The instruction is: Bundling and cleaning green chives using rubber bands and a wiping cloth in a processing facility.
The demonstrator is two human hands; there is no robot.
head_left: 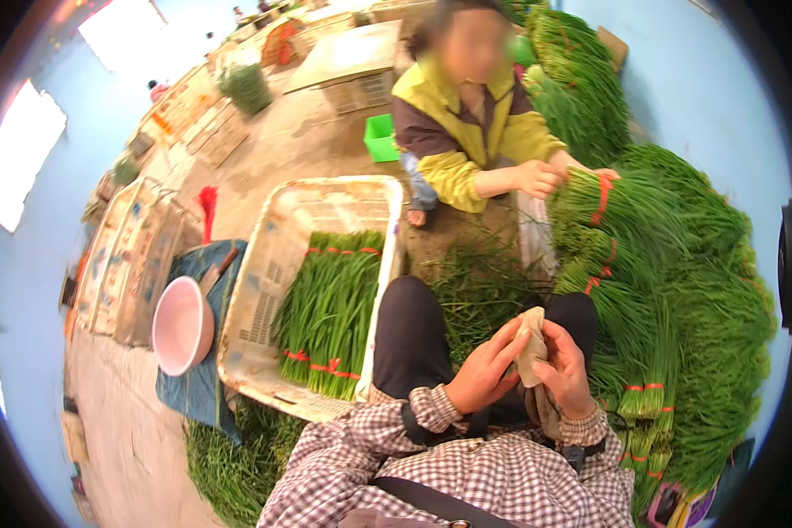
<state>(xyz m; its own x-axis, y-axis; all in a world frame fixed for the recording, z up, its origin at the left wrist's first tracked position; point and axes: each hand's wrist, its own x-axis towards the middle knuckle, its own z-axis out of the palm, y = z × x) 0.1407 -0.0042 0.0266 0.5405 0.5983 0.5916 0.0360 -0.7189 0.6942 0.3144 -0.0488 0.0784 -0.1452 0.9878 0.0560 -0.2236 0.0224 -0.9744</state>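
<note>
Above my lap, my left hand (486, 370) and my right hand (567, 373) are both closed on a crumpled beige cloth-like piece (531, 350); whether it is a rag or a glove I cannot make out. Its upper end sticks up between my fingers. Left of my knees stands a cream plastic crate (253, 295), holding green stalk bundles (330, 308) tied with red bands. To my right, more tied green bundles (647, 387) lie against a tall heap of long green stalks (717, 326).
Across from me a person in a yellow-green jacket (466, 123) grips a red-banded bundle (597, 198). Loose stalks (484, 290) litter the floor between us. A pink basin (183, 326) sits on blue sheeting (224, 277) beside the crate. A green bin (380, 138) stands farther back.
</note>
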